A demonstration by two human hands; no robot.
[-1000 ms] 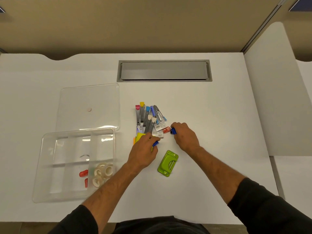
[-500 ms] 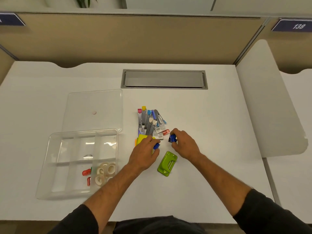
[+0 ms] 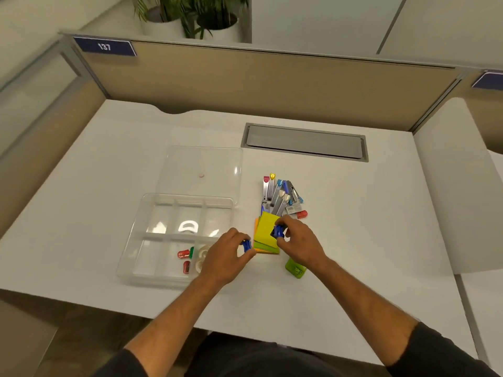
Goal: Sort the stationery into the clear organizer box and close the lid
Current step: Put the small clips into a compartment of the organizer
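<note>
Both hands are pinching small blue items: left hand [image 3: 227, 255] holding one [image 3: 246, 245], right hand [image 3: 298, 242] another [image 3: 278, 231] over the sticky notes [image 3: 265, 231]. The organizer [image 3: 152, 213] is lying open to their left, nearer the left hand, its lid [image 3: 190, 164] lying behind on the worktop [image 3: 381, 227].

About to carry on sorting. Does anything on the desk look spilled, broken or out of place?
Nothing stands out. The organizer box sits open and upright with its lid flat behind it. The loose stationery is an untidy pile, but nothing looks spilled or broken. Each hand, left and right, holds a small blue item.
</note>
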